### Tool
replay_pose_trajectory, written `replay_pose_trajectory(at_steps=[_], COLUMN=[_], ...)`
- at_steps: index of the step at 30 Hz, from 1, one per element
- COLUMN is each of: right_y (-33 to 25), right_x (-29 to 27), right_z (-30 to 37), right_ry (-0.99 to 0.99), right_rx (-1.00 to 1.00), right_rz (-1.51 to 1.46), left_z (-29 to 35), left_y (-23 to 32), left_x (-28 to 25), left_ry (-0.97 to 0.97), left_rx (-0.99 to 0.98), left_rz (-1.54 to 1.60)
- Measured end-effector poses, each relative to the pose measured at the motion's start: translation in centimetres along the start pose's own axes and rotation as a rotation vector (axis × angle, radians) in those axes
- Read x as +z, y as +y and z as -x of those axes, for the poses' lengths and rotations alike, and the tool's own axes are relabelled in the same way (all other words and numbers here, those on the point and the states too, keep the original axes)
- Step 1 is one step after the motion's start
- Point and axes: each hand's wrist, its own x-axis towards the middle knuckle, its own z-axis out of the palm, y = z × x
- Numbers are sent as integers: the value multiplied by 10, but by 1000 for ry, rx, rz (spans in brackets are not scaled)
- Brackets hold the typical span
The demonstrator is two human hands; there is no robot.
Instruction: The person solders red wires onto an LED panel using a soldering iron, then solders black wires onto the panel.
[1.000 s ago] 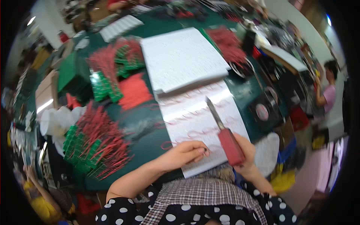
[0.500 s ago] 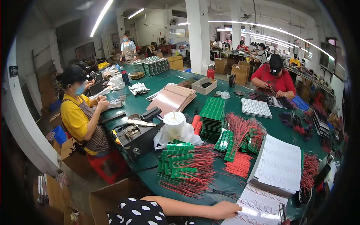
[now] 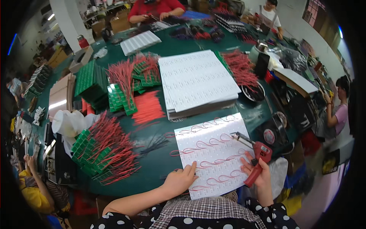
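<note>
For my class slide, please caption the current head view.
Right hand holds a red pistol-grip tool; left hand at the edge of a white sheet bearing looped red wires.

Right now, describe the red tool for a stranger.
Find the green table, then the white sheet with wire loops nearest the wearer. At its right side, the right hand holds the red tool. Pistol-shaped with a metal nose, it stands out from the thin loops.
</note>
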Motion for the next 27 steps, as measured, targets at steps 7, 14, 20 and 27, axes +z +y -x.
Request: replay_pose_trajectory(at_steps=[7,14,20,27], right_y=[-28,-27,41,80], right_x=[-2,78,120,118], right_z=[26,45,-5,-17], right_ry=[11,-87,14,-45], right_rx=[16,-70,-126,-134], right_rz=[-230,-220,460,786], left_z=[-22,-47,-42,-52], left_y=[-30,-98,-98,-94], left_x=[-41,-24,-20,-17], left_ry=[-10,243,100,166], left_rx=[-417,-428,-601,-575], left_rz=[555,703,852,767])
